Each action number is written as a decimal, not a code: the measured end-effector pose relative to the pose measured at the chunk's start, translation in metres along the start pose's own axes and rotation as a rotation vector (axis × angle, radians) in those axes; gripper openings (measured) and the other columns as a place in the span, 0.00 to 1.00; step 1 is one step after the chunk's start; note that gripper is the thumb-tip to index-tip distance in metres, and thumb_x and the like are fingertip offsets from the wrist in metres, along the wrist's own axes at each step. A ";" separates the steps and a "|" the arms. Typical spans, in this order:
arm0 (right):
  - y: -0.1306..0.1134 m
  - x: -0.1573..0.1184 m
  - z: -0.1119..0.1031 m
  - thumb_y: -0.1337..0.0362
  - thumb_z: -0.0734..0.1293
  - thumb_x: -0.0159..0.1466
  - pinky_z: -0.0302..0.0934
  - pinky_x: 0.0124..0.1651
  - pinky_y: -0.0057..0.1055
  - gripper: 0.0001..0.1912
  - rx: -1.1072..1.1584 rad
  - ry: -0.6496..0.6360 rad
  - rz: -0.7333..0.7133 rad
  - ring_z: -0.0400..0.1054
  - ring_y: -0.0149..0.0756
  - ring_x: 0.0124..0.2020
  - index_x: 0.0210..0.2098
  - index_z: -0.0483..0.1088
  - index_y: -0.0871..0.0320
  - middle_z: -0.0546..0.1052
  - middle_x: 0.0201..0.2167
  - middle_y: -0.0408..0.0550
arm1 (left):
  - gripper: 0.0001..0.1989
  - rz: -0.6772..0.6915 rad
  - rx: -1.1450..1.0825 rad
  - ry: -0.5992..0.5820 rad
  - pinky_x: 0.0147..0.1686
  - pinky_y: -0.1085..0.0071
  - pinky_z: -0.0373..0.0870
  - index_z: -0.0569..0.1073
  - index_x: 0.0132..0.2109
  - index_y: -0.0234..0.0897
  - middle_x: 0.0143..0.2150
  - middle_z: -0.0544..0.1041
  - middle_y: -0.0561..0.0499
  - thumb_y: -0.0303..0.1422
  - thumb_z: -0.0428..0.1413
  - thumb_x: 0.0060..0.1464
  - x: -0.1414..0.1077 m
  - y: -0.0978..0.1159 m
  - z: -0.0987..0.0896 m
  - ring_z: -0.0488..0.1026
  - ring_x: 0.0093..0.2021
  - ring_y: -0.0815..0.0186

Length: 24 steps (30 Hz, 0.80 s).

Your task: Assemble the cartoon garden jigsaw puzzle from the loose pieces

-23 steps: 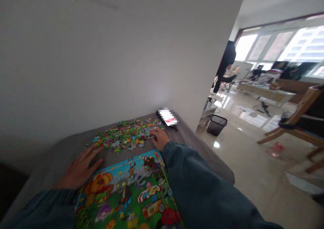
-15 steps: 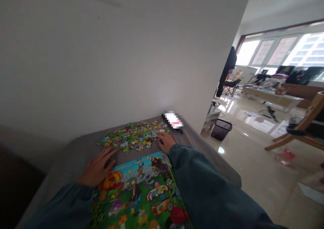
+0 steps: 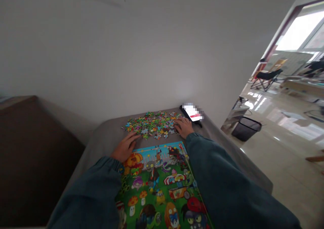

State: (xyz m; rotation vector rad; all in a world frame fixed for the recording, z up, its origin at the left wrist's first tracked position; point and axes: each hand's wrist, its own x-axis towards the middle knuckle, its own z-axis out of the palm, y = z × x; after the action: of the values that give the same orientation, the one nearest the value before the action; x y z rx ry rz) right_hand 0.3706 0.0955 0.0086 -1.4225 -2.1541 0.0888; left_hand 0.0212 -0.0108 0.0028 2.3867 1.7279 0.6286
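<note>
Resting both hands at the edges of a heap of loose jigsaw pieces [image 3: 154, 123] on a gray-covered surface [image 3: 105, 138].

The person's left hand [image 3: 125, 146] lies palm down, fingers extended, with nothing visible in its grasp; its fingertips come to the heap's near left edge. The right hand [image 3: 183, 126] is loosely curled over the right edge, and whether it pinches a piece is hidden. The small interlocking pieces, mostly green with blue, orange and red, spread between and just beyond the hands. Nearer the person, between the sleeves, lies a picture board [image 3: 162, 185] printed with cartoon zombies and plants.
</note>
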 end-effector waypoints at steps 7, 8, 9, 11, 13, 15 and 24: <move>-0.008 -0.018 -0.006 0.58 0.64 0.67 0.55 0.58 0.47 0.19 0.005 -0.181 -0.125 0.60 0.48 0.59 0.56 0.71 0.53 0.71 0.57 0.52 | 0.23 0.014 0.014 -0.012 0.65 0.54 0.58 0.73 0.56 0.37 0.63 0.68 0.42 0.43 0.43 0.63 -0.002 0.007 -0.019 0.64 0.63 0.55; -0.008 -0.019 -0.006 0.59 0.63 0.68 0.56 0.58 0.47 0.18 0.000 -0.202 -0.119 0.61 0.49 0.58 0.56 0.71 0.53 0.72 0.56 0.52 | 0.24 0.016 0.005 -0.042 0.64 0.56 0.60 0.74 0.55 0.38 0.61 0.69 0.43 0.45 0.45 0.62 -0.004 0.009 -0.025 0.65 0.62 0.55; -0.008 -0.020 -0.007 0.61 0.63 0.68 0.57 0.57 0.47 0.17 -0.003 -0.214 -0.113 0.62 0.48 0.57 0.55 0.72 0.53 0.73 0.54 0.52 | 0.24 0.020 -0.016 -0.101 0.62 0.58 0.62 0.74 0.55 0.39 0.60 0.71 0.44 0.48 0.48 0.61 -0.006 0.010 -0.031 0.67 0.60 0.56; -0.006 -0.018 -0.008 0.64 0.63 0.68 0.58 0.57 0.45 0.16 0.004 -0.229 -0.126 0.64 0.47 0.55 0.53 0.74 0.53 0.75 0.52 0.53 | 0.25 0.009 -0.049 -0.222 0.57 0.62 0.67 0.75 0.53 0.41 0.54 0.75 0.46 0.52 0.52 0.57 -0.010 0.014 -0.039 0.71 0.55 0.57; -0.003 -0.015 -0.011 0.66 0.62 0.67 0.58 0.58 0.42 0.15 0.020 -0.236 -0.155 0.66 0.45 0.53 0.51 0.75 0.55 0.76 0.50 0.53 | 0.25 -0.034 -0.056 -0.285 0.49 0.65 0.72 0.77 0.50 0.41 0.48 0.77 0.47 0.53 0.52 0.56 -0.011 0.017 -0.042 0.74 0.47 0.59; 0.000 -0.014 -0.015 0.67 0.63 0.67 0.59 0.58 0.41 0.15 0.037 -0.237 -0.175 0.67 0.44 0.52 0.51 0.75 0.56 0.76 0.49 0.54 | 0.25 -0.079 -0.038 -0.285 0.41 0.66 0.73 0.78 0.47 0.41 0.42 0.78 0.47 0.53 0.50 0.57 -0.010 0.021 -0.041 0.74 0.40 0.61; 0.019 -0.013 -0.027 0.63 0.66 0.65 0.61 0.57 0.42 0.17 0.035 -0.296 -0.171 0.69 0.45 0.51 0.52 0.73 0.60 0.74 0.49 0.57 | 0.20 -0.112 0.100 -0.260 0.41 0.62 0.71 0.78 0.48 0.41 0.42 0.80 0.46 0.44 0.49 0.56 -0.006 0.031 -0.034 0.76 0.40 0.57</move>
State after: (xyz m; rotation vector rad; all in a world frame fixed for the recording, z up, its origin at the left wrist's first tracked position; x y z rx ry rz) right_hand 0.4030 0.0862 0.0202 -1.2639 -2.4921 0.2877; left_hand 0.0335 -0.0317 0.0422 2.2917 1.7995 0.2099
